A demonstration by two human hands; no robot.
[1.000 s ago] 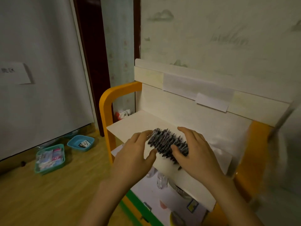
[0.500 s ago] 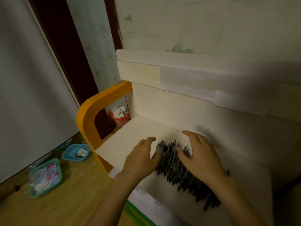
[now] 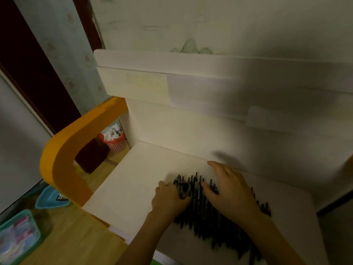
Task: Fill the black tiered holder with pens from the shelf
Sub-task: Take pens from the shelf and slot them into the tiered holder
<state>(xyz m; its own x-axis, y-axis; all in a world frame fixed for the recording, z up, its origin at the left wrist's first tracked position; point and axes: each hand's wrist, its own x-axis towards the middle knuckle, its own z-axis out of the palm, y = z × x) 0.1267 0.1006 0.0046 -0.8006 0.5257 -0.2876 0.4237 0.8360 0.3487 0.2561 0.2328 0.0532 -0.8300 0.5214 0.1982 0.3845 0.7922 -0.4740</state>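
Note:
A big heap of black pens [image 3: 208, 219] lies on the white shelf board [image 3: 133, 180], spreading toward the lower right. My left hand [image 3: 169, 199] sits at the heap's left edge, its fingers curled into the pens there. My right hand [image 3: 232, 192] lies flat on top of the heap, fingers stretched toward the shelf's back panel and the thumb tucked among the pens. The black tiered holder is not in view.
The shelf has a curved orange side frame [image 3: 63, 161] on the left and a white back panel [image 3: 191, 127]. On the wooden floor stand a red mesh basket [image 3: 114, 138], a blue tray [image 3: 51, 197] and a green bin [image 3: 17, 238].
The view has closed in on the shelf. The pens, first bunched between both hands, now lie spread on the board, and my hands stay on them.

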